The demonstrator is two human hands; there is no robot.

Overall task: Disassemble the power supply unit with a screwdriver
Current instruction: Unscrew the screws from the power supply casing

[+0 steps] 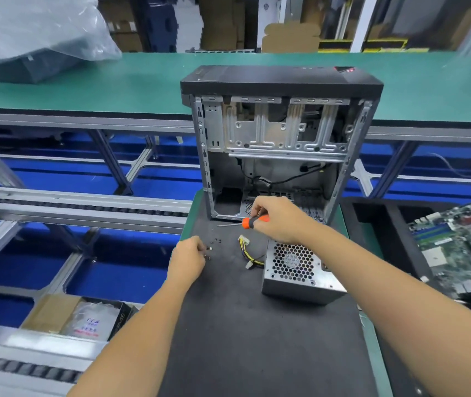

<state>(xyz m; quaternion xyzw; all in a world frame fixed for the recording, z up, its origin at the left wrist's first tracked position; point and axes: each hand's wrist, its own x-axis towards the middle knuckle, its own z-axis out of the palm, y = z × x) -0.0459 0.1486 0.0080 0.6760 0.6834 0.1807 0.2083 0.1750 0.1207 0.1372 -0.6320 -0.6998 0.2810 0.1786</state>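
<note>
Your power supply unit point(300, 270) sits on the dark mat of the surface point(243, 325), near and to the right, with its honeycomb fan grille facing up and its yellow-and-black cable bundle point(250, 252) trailing off to the left. Behind it stands the open computer case point(280, 144).

Your right hand point(278, 219) has its fingers wrapped round the orange-and-black screwdriver point(253, 222), shaft pointing left, above the mat. Your left hand point(188, 257) has its fingers curled at the loose screws point(213, 247); whether it actually pinches one, you cannot tell from here.

Treat the unit as a stiff sheet-metal box, probably fairly heavy for its size, with sharp folded edges. Grip it by two opposite flat side walls, not by the grille or the cables, which are limp and would pull at their connectors. The bare metal may slide on the mat, so brace it while turning a screw.
</note>
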